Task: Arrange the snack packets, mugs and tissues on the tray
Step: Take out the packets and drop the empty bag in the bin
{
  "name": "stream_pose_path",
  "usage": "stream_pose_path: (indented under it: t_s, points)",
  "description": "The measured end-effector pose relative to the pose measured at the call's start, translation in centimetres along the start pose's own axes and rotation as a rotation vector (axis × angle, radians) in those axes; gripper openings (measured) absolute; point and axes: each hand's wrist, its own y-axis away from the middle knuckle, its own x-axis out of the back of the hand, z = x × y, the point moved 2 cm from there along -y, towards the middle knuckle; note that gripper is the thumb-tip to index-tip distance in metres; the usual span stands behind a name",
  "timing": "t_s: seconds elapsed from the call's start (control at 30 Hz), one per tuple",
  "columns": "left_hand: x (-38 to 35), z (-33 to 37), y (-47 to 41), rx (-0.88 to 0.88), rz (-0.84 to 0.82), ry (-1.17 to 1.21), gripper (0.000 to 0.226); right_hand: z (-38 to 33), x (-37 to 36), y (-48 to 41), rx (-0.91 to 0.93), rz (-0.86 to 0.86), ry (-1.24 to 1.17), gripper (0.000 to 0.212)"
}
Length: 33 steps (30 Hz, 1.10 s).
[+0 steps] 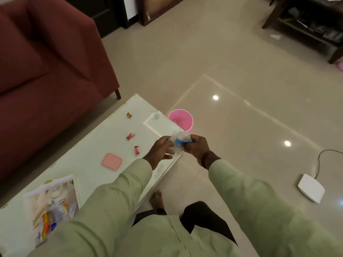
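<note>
Currently both hands meet over the near-right edge of the white table point(96, 145); the left hand point(160, 151) and the right hand point(196, 148) are each closed on a small clear packet point(179, 143) with a blue patch, pinched between them, just short of the pink bin point(181, 119) standing on the floor beyond the table edge; the packet looks thin, light and crinkly, so it should deform easily and may slip; a grip at its two ends or along a sealed edge appears soundest; its contents cannot be read, and whether it is a tissue pack or a snack is unclear; the tray point(50, 188) lies on the table well toward the viewer from the hands, holding blurred packets and what may be a glass mug; its near part is covered by the left sleeve point(111, 201); three small red wrappers point(130, 135) and a pink square lid point(111, 161) lie on the table between the tray and the hands; the wrappers are too small to identify.
</note>
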Motion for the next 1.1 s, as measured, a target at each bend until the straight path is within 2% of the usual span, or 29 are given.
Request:
stream_pose_path:
  t_s: [0.07,0.13,0.3,0.43,0.53,0.67,0.83,0.93,1.1]
  points:
    - [-1.6,0.9,-1.7,0.007,-0.051,0.002,0.028,-0.5,1.8,-1.9,-0.021,0.055,-0.005,0.026]
    - [-3.0,1.8,-3.3,-0.024,0.019,-0.045,0.037,-0.9,3.1,-3.7,-0.038,0.069,-0.005,0.019]
    - [-5.7,4.3,-8.2,-0.035,0.196,-0.122,0.031,-2.3,6.3,-8.1,-0.156,-0.021,-0.164,0.014]
    - [-7.5,5.8,-12.4,0.012,0.298,-0.082,0.016,-3.6,9.2,-11.7,-0.27,-0.168,-0.404,0.029]
    - [-8.8,6.6,-15.4,0.067,0.343,-0.024,0.021,-4.4,11.1,-14.7,-0.321,-0.206,-0.42,0.023]
    - [-9.8,7.5,-18.6,0.127,0.298,0.039,0.034,-5.1,12.4,-18.9,-0.316,-0.095,-0.334,0.016]
    - [-8.8,7.8,-22.7,0.22,0.152,0.269,0.031,-5.9,12.1,-24.2,-0.292,0.02,-0.247,0.026]
    - [-7.7,6.9,-26.8,0.208,0.191,0.255,0.032,-5.2,11.4,-28.0,-0.306,0.123,-0.278,0.035]
    - [-6.1,1.4,-35.6,0.297,0.371,0.242,0.018,0.4,9.5,-36.3,-0.384,0.225,-0.225,0.015]
